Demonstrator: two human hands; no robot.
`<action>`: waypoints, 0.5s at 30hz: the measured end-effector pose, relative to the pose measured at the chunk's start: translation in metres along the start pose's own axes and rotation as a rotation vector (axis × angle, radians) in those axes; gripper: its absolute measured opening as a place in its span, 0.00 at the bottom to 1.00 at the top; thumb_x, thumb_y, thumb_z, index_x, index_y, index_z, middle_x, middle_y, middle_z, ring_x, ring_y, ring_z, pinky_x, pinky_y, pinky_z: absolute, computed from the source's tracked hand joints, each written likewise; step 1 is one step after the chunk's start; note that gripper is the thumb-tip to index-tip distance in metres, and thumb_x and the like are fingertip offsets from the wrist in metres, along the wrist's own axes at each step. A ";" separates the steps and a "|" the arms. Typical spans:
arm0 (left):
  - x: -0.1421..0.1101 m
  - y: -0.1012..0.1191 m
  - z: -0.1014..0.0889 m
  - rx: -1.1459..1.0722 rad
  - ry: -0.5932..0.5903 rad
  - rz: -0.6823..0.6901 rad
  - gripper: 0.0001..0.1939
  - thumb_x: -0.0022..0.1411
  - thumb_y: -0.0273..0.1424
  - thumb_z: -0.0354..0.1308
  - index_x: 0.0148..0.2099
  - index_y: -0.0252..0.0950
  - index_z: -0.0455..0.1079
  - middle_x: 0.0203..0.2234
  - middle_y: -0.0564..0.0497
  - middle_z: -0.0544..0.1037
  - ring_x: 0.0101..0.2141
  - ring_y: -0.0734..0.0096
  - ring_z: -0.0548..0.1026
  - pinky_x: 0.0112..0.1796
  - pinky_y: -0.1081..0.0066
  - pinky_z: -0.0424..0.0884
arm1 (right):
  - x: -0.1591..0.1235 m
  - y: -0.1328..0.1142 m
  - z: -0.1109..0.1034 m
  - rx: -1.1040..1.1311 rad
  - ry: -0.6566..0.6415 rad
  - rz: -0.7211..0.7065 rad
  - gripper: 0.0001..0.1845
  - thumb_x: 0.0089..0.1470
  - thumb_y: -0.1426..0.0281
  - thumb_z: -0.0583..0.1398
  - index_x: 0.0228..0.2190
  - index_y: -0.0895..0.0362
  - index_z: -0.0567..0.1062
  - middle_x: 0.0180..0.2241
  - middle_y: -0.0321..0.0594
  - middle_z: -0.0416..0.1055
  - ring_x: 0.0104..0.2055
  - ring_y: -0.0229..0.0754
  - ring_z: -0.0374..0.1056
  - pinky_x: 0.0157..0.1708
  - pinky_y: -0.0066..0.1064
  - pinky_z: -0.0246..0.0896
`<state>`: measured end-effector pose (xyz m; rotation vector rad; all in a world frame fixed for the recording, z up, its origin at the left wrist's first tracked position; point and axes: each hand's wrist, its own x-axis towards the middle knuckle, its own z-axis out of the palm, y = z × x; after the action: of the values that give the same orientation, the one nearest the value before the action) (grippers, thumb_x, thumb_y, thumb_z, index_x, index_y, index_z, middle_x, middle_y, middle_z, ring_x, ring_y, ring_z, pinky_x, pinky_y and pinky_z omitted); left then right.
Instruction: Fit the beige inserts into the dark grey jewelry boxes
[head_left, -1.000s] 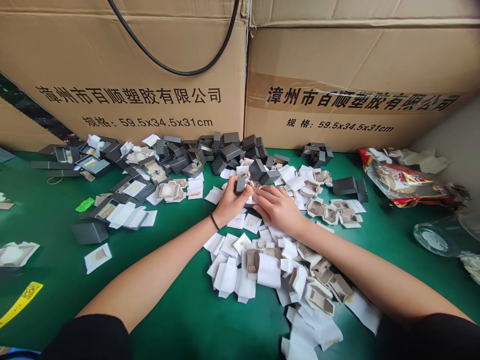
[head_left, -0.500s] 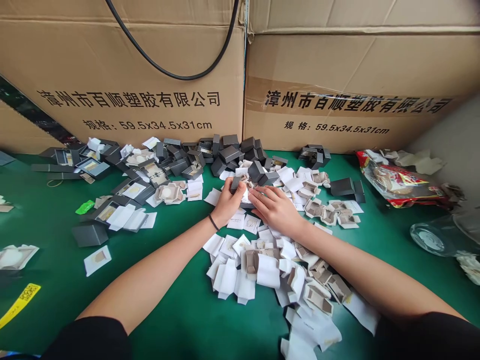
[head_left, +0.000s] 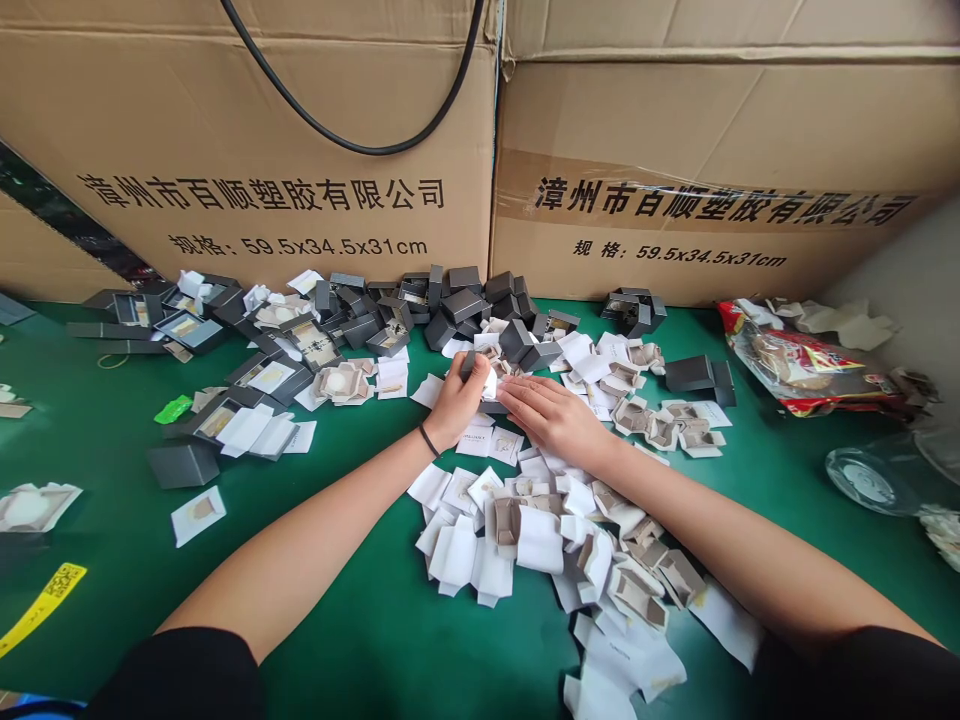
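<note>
My left hand [head_left: 456,402] is wrapped round a small dark grey box [head_left: 468,364], which stands open with a white paper insert [head_left: 490,385] showing in it. From the other side, my right hand [head_left: 556,420] reaches in, its fingers close together and the fingertips at the insert; its thumb is hidden. Under and in front of both hands lie folded white paper inserts [head_left: 538,540], some showing grey-brown insides. More dark grey boxes [head_left: 517,340] lie right behind the hands.
Two large cardboard cartons [head_left: 300,120] stand along the back, with a black cable [head_left: 382,150] hanging before them. On the green table [head_left: 360,620] are a red snack bag [head_left: 802,360], a clear glass container [head_left: 862,475], a yellow tag [head_left: 45,605] and a bright green scrap [head_left: 173,409].
The view has shifted slightly, so everything sits a little further right. My right fingers have drawn closer together, and my left hand keeps its hold on the box.
</note>
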<state>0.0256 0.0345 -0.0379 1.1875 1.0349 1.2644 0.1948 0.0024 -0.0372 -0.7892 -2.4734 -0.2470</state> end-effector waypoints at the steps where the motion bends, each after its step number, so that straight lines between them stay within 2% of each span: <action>1: 0.000 0.000 0.000 -0.004 -0.012 0.000 0.19 0.56 0.48 0.52 0.29 0.37 0.58 0.20 0.57 0.61 0.23 0.78 0.60 0.27 0.75 0.60 | 0.001 0.000 0.000 -0.001 -0.007 0.007 0.17 0.60 0.74 0.51 0.51 0.60 0.65 0.49 0.50 0.69 0.55 0.48 0.62 0.52 0.45 0.62; 5: 0.000 0.000 -0.001 0.013 -0.061 0.004 0.20 0.55 0.50 0.52 0.30 0.37 0.58 0.20 0.58 0.59 0.22 0.79 0.58 0.26 0.76 0.59 | 0.001 -0.001 -0.001 0.007 -0.010 0.022 0.16 0.59 0.74 0.51 0.49 0.61 0.67 0.48 0.50 0.69 0.54 0.48 0.63 0.49 0.43 0.64; 11: -0.002 0.002 0.000 0.013 -0.034 -0.002 0.19 0.55 0.49 0.53 0.30 0.37 0.59 0.21 0.57 0.61 0.24 0.78 0.60 0.28 0.75 0.60 | -0.001 0.001 0.004 0.156 0.038 0.094 0.15 0.59 0.71 0.52 0.48 0.57 0.67 0.47 0.47 0.70 0.53 0.46 0.64 0.47 0.41 0.64; 15: -0.003 0.003 0.001 0.016 -0.009 -0.002 0.19 0.54 0.49 0.54 0.30 0.37 0.59 0.21 0.57 0.62 0.24 0.78 0.61 0.29 0.75 0.61 | -0.002 0.001 0.007 0.240 0.094 0.174 0.19 0.58 0.67 0.54 0.51 0.56 0.64 0.50 0.48 0.67 0.54 0.46 0.62 0.49 0.41 0.62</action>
<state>0.0256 0.0313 -0.0354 1.2037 1.0410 1.2499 0.1942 0.0045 -0.0440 -0.8618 -2.2766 0.0730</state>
